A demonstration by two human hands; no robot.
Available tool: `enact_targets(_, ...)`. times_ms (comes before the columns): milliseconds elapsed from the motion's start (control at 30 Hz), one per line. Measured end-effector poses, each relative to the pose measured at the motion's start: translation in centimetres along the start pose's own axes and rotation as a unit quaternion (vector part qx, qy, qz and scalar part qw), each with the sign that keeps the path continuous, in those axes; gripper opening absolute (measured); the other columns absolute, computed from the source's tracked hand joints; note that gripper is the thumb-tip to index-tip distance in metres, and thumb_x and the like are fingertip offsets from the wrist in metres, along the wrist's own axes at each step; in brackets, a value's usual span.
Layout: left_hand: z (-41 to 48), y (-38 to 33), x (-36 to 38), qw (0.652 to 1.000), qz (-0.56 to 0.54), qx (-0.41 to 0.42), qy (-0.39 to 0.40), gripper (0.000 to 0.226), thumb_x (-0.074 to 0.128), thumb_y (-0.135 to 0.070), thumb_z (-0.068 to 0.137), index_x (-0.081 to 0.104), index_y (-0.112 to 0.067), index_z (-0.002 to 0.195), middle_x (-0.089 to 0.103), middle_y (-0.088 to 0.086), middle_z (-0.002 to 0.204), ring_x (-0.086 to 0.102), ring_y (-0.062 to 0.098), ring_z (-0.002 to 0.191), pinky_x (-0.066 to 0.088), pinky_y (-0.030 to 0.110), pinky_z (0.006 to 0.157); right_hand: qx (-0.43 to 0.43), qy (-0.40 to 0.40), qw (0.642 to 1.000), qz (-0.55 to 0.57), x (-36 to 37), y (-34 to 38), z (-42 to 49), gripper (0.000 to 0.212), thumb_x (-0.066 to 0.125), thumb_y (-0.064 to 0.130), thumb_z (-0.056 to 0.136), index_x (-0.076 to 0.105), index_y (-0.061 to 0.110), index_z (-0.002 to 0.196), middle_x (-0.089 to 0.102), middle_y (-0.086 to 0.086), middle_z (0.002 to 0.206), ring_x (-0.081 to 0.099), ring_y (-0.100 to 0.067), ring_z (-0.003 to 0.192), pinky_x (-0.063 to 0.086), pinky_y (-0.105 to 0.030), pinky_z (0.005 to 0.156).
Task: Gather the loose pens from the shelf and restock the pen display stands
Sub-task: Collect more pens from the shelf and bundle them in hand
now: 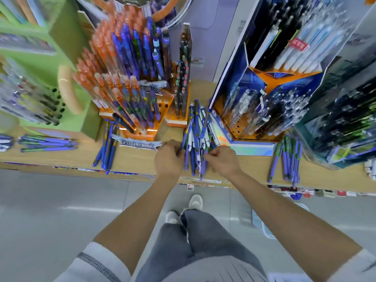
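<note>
Pale wooden shop shelf (138, 157) up front, glossy grey floor (61, 200) below it. An orange cardboard display stand (142, 134) packed with pens stands on the left, a dark blue cardboard display stand (264, 82) on the right. Between them lies the bundle of blue, purple and white plastic pens (196, 135), its ends poking over the shelf edge. The left hand (167, 157) curls its fingers (175, 145) round the bundle's left side; the right hand (222, 159) pinches pens on its right.

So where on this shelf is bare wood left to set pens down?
Two patches: between the blue pen pile and the left hand, and between the right hand and the purple pen pile. The gap between orange stand and blue stand is crowded by the held pen bundle.
</note>
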State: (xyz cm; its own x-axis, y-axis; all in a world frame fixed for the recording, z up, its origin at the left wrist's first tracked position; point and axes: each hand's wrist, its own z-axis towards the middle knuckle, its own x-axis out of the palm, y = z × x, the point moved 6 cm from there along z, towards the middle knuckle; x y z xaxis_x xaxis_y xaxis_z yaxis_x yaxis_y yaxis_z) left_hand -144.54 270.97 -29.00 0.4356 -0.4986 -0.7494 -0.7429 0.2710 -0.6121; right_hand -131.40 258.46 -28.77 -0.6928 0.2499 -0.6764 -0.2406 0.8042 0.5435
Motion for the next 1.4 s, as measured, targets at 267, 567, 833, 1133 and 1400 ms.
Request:
enact_targets(267,-0.1,-0.9,-0.8,0.997,-0.041,-0.024,0.063,0.007,0.055,-0.021,0.089,0.059,-0.016,0.089,0.057,-0.002,0.067,0.051,0.020,0.067,0.033,0.027,0.062,0.034,0.064,0.980,0.187,-0.3,0.1,-0.1,0.019,0.054,0.020,0.093,0.052,0.008,0.078,0.047,-0.008,0.059,0.038,-0.015,0.040,0.031,-0.019,0.040)
enact_targets(567,-0.4,-1.1,1.7,0.960,-0.217,-0.125,0.122,0.024,0.038,-0.028,0.093,0.047,-0.015,0.075,0.052,0.007,0.072,0.048,0.030,0.074,0.038,0.038,0.071,0.042,0.074,0.965,0.249,-1.4,-1.1,-2.2,0.017,0.047,0.009,0.095,0.038,0.010,0.081,0.038,-0.014,0.063,0.029,-0.013,0.035,0.024,-0.019,0.036)
enact_targets(833,0.0,-3.0,1.5,0.994,-0.055,-0.092,0.035,0.028,0.074,-0.044,0.079,0.065,-0.017,0.080,0.059,-0.001,0.070,0.054,0.019,0.068,0.038,0.025,0.061,0.010,0.066,0.964,0.258,-2.9,-1.5,-2.7,0.012,0.049,0.009,0.095,0.043,0.010,0.084,0.041,-0.002,0.054,0.035,-0.015,0.040,0.027,-0.022,0.042)
enact_targets(1133,-0.1,-2.8,0.5,0.968,-0.189,-0.126,0.107,0.033,0.051,-0.032,0.090,0.050,-0.010,0.064,0.053,0.009,0.059,0.048,0.025,0.056,0.043,0.032,0.058,-0.020,0.069,0.967,0.243,-2.0,-0.3,-0.6,0.024,0.049,0.014,0.096,0.037,0.015,0.076,0.035,-0.004,0.060,0.031,-0.016,0.050,0.030,-0.027,0.048)
enact_targets(1400,-0.2,-2.9,0.8,0.923,-0.331,-0.120,0.157,0.039,0.045,-0.038,0.100,0.046,-0.012,0.070,0.041,0.003,0.052,0.035,0.017,0.042,0.030,0.022,0.041,-0.057,-0.073,0.979,0.180,-1.9,2.0,1.1,0.028,0.060,0.027,0.095,0.045,0.015,0.075,0.044,-0.001,0.059,0.043,-0.016,0.055,0.035,-0.033,0.059)
